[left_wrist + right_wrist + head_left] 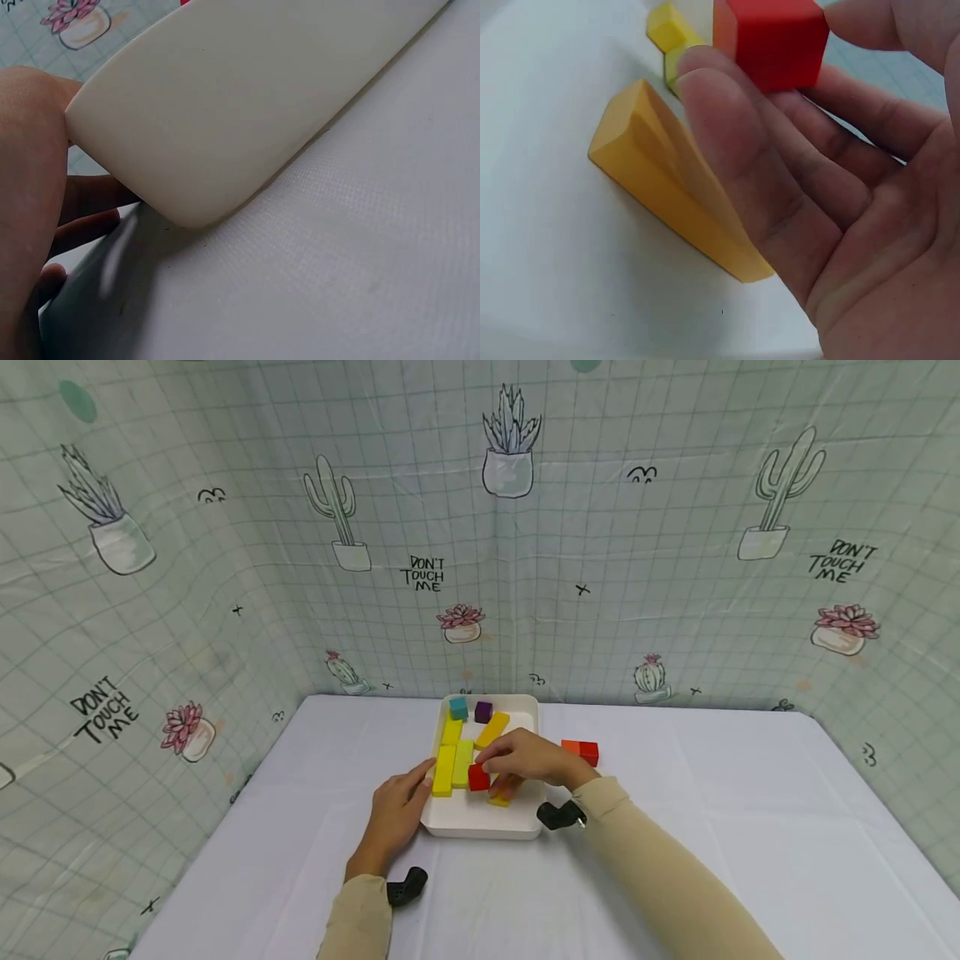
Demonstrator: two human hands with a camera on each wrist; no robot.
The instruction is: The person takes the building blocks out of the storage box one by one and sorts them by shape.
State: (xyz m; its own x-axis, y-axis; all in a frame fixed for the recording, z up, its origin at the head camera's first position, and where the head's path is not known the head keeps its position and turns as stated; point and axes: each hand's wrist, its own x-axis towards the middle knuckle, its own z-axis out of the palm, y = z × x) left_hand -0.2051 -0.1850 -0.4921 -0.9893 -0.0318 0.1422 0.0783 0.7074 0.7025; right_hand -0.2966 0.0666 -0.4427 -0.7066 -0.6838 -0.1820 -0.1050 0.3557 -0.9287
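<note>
Pale green, grid-printed cloth backdrop (697, 635), head view: black capitals (423, 575) "DON'T TOUCH ME" at eleven o'clock; repeated at nine, and between two and three. Small black cross marks (582, 589) too. Left wrist, ten o'clock: cut-off lettering (10, 4), illegible.

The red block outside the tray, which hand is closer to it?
Right. The right hand is over the tray, left of the red block; the left hand is farther, at the tray's left edge.

head: bright, diffuse, even light; backdrop (540, 552) stretched toward side edges | left wrist: dimmer; broad soft shadow by left hand (30, 202), lower left | right wrist: pale left half; yellow block (669, 28), upper left, slightly blurred
</note>
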